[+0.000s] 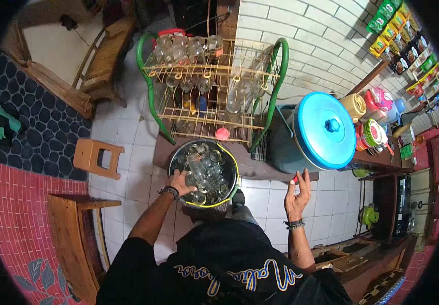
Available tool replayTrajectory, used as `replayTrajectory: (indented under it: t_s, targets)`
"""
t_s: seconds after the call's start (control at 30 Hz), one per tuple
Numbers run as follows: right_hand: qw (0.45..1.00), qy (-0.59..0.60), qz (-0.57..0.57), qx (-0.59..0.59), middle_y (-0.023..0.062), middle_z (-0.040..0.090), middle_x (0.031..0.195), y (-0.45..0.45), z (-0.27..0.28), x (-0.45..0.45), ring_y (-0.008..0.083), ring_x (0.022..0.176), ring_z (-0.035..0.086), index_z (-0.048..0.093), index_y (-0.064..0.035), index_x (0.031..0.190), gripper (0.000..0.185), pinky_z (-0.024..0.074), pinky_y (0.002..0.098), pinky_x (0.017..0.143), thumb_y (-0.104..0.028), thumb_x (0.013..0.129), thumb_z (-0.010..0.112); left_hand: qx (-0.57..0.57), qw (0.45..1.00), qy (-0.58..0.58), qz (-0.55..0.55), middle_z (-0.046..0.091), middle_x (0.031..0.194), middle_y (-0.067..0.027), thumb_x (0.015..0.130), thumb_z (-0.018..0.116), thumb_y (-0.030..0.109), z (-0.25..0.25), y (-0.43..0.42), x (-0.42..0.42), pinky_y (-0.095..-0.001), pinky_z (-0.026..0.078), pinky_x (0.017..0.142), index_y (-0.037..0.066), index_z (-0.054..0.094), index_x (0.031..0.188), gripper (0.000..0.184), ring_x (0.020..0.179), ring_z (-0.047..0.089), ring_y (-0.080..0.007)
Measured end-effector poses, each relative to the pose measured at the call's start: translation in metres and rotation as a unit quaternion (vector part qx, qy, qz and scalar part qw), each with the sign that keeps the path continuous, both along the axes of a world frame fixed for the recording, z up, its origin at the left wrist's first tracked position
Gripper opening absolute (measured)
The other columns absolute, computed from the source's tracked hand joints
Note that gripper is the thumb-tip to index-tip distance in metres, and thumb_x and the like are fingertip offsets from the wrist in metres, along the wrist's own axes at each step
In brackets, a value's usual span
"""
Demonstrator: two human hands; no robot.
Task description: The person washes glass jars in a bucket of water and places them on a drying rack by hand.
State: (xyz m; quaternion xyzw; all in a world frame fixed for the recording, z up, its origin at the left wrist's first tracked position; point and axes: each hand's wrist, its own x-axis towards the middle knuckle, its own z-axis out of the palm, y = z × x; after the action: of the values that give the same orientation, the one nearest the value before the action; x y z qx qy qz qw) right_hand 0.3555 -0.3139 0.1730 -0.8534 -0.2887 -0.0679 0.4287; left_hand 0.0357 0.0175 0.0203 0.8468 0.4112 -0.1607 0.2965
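The left hand point(180, 184) reaches over the near-left rim of a dark bucket point(237, 172), its fingers spread against the clear glasses point(205, 168) heaped inside; whether it grips one, I cannot tell. The right hand point(295, 202) is raised well apart to the right of the bucket, its thumb and fingertips pinching a small red piece point(295, 179), too small to identify.

Ahead of the left hand, beyond the bucket, stands a green-framed rack point(282, 66). Its upper level carries a cluster of glassware point(178, 52), and a pink round object point(222, 133) sits at its lower front edge. Just ahead of the right hand is a large bucket-like container point(281, 147) topped by a blue lid point(326, 130). Farther right and ahead, stacked dishes point(371, 133) stand on a worktop point(382, 158). Left of the left hand, an orange-brown stool point(84, 155) stands on the tiled floor point(267, 195). Dark bands point(294, 223) circle both wrists.
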Motion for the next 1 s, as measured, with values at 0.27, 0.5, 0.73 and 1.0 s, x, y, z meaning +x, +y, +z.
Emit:
replayTrajectory:
  t_s: [0.27,0.5,0.73,1.0]
  targets:
    - [0.999,0.017,0.031,0.017,0.0268,0.058,0.148,0.011,-0.006,-0.020,0.0421,0.135,0.058,0.071,-0.0002,0.126,0.036,0.0445,0.0466,0.115,-0.004,0.090,0.067,0.034,0.999,0.014,-0.020,0.058,0.138,-0.0252,0.070,0.089,0.047,0.032,0.007,0.016,-0.0483,0.051,0.108,-0.003,0.056,0.136,0.089,0.129,0.058,-0.0406]
    - [0.996,0.061,0.055,0.031,0.0216,0.069,0.135,0.026,-0.009,-0.035,0.0371,0.128,0.064,0.074,-0.0013,0.119,0.029,0.0470,0.0441,0.112,-0.005,0.091,0.069,0.090,0.988,-0.122,-0.012,0.069,0.107,-0.0240,0.071,0.087,0.047,0.005,0.032,-0.015,-0.0521,0.054,0.095,-0.004,0.067,0.106,0.065,0.108,0.066,-0.0453]
    - [0.960,0.234,0.138,0.063,0.0188,0.077,0.108,0.063,-0.012,-0.065,0.0255,0.094,0.075,0.075,0.0017,0.116,0.032,0.0597,0.0365,0.083,-0.023,0.096,0.073,0.007,0.904,-0.379,0.197,0.068,0.092,-0.0103,0.082,0.086,0.015,0.066,0.010,-0.003,-0.0354,0.060,0.075,-0.002,0.058,0.125,0.055,0.081,0.070,-0.0208]
    - [0.675,0.695,0.223,0.105,0.0096,0.072,0.115,0.107,0.027,-0.081,0.0207,0.085,0.075,0.065,-0.0018,0.132,0.050,0.0642,0.0328,0.071,-0.043,0.104,0.066,-0.217,0.803,-0.539,0.135,0.063,0.122,-0.0124,0.091,0.078,0.004,0.164,-0.080,0.066,-0.0319,0.054,0.094,-0.002,0.055,0.132,0.047,0.111,0.065,-0.0178]
